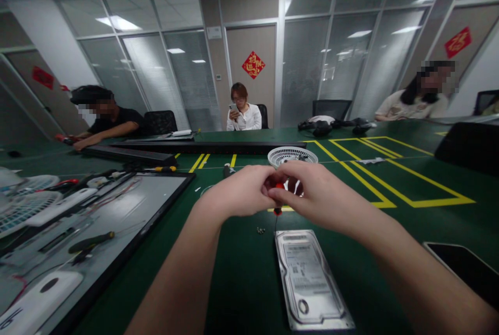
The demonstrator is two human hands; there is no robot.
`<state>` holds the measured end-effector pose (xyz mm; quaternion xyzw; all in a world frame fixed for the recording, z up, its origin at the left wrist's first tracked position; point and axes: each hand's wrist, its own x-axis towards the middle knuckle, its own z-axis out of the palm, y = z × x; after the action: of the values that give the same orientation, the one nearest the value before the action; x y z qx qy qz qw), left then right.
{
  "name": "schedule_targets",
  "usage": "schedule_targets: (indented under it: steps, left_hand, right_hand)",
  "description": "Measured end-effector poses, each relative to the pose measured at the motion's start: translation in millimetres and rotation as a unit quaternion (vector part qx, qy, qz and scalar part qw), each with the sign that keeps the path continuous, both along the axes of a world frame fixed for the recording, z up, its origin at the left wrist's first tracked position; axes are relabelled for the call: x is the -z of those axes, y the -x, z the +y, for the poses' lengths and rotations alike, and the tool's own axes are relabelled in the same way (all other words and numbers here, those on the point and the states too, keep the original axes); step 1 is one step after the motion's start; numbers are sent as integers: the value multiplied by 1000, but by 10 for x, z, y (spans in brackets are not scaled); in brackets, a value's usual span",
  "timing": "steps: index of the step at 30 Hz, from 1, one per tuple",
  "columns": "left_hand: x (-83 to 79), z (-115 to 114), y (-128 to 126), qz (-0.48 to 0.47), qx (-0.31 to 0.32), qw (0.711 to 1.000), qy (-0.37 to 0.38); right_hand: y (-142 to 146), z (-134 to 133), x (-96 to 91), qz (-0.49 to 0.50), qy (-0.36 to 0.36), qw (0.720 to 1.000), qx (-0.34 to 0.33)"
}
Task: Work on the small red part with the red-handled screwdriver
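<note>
A hard drive (307,278) lies label up on the green table, its long side running away from me. Above its far left corner stands a screwdriver (277,211) with a red and black handle, its thin shaft pointing down at that corner. My left hand (249,189) is closed, fingers curled at the handle from the left. From the right, my right hand (306,184) is closed around the upper handle, thumb and fingers bent. The fingers cover much of the handle. Several small screws (261,230) lie left of the drive's far corner.
A large panel (128,210) with tools and parts covers the left side. Beyond my hands is a white basket (292,154); long black bars (214,147) lie further back. A dark tablet-like device (463,272) is at right. Several people sit around the table.
</note>
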<state>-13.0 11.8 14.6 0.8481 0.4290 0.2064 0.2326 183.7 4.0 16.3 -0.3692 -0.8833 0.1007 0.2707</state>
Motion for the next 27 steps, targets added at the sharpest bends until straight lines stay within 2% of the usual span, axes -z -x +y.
schedule_targets:
  steps: [4, 7, 14, 20, 27]
  left_hand:
    - [-41, -33, 12, 29, -20, 999, -5]
    - [-44, -33, 19, 26, -36, 999, 0]
    - [-29, -25, -3, 8, -2, 1000, 14]
    - [-79, -86, -7, 13, -40, 999, 6]
    - [-40, -36, -3, -12, -11, 999, 31]
  right_hand:
    - [-17, -1, 6, -4, -2, 999, -41]
    - [5, 10, 20, -10, -1, 999, -36]
    - [22, -13, 10, 14, 13, 1000, -5]
    - [21, 5, 20, 0, 0, 999, -47]
    - [43, 12, 32, 5, 5, 1000, 1]
